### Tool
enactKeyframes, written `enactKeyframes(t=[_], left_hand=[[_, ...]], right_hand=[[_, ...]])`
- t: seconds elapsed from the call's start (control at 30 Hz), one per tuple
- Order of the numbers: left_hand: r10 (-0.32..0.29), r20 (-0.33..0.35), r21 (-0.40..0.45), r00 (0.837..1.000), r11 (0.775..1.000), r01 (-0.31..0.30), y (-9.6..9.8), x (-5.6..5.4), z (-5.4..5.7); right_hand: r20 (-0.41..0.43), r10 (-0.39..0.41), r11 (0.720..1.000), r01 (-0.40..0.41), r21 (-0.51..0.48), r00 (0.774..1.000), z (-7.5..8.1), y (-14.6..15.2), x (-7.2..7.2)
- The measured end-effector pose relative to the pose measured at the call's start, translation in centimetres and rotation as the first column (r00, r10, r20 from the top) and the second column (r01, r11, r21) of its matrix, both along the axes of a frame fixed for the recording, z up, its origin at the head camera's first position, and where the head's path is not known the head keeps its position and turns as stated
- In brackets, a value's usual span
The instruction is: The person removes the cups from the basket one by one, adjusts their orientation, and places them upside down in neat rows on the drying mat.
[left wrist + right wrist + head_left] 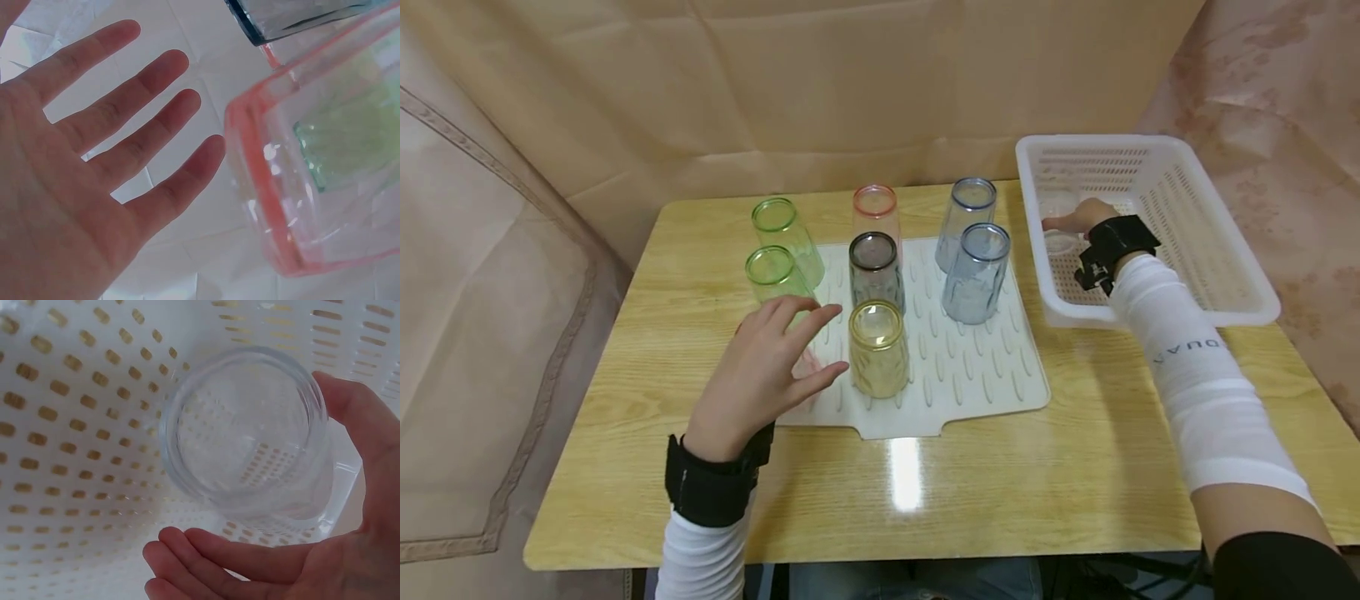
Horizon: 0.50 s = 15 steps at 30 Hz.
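My left hand (756,367) is over the front left of a white ridged mat (955,367), fingers spread and holding nothing. A pink-tinted glass (256,162) stands right by its fingertips in the left wrist view; in the head view the hand mostly covers it. Closest to the thumb is a yellow glass (878,350). Inside a white plastic basket (1225,250), my right hand (1082,218) is at a clear glass (250,425). Its thumb lies at the rim, while the other fingers, slightly bent, show below the glass with a gap.
Behind the yellow glass are a dark grey glass (876,271) and a red-rimmed glass (876,208). Two green glasses (786,237) stand left, two blue glasses (976,279) right. The wooden table (1000,492) ends at a beige cloth (850,92) behind.
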State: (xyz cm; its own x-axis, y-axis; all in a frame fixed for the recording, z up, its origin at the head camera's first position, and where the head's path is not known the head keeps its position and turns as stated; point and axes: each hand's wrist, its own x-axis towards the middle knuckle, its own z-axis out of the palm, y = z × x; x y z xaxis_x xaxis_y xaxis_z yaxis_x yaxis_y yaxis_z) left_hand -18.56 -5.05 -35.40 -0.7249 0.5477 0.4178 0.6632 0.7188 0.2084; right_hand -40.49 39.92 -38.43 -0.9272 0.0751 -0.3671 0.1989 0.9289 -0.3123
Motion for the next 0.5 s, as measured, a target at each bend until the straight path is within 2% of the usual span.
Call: enactKeyframes(t=[0.13, 0.2, 0.33, 0.5], left_hand=[[0.001, -0.004, 0.020, 1.000, 1.000, -0.001, 0.1, 0.3, -0.3], [-0.002, -0.006, 0.028, 1.000, 1.000, 0.002, 0.2, 0.4, -0.4], [-0.010, -0.011, 0.029, 1.000, 1.000, 0.010, 0.6, 0.4, -0.6], [-0.020, -0.019, 0.029, 1.000, 0.999, 0.021, 1.1, 0.0, -0.5]], right_hand=[[0.056, 0.036, 0.998, -0.039, 0.042, 0.998, -0.7, 0.5, -1.3], [0.073, 0.023, 0.999, -0.026, 0.032, 0.997, -0.9, 0.7, -1.6], [0.076, -0.029, 1.000, 0.029, 0.001, 0.997, -0.8, 1.0, -1.3], [0.048, -0.055, 0.998, 0.056, -0.020, 0.997, -0.3, 1.7, -0.6]])
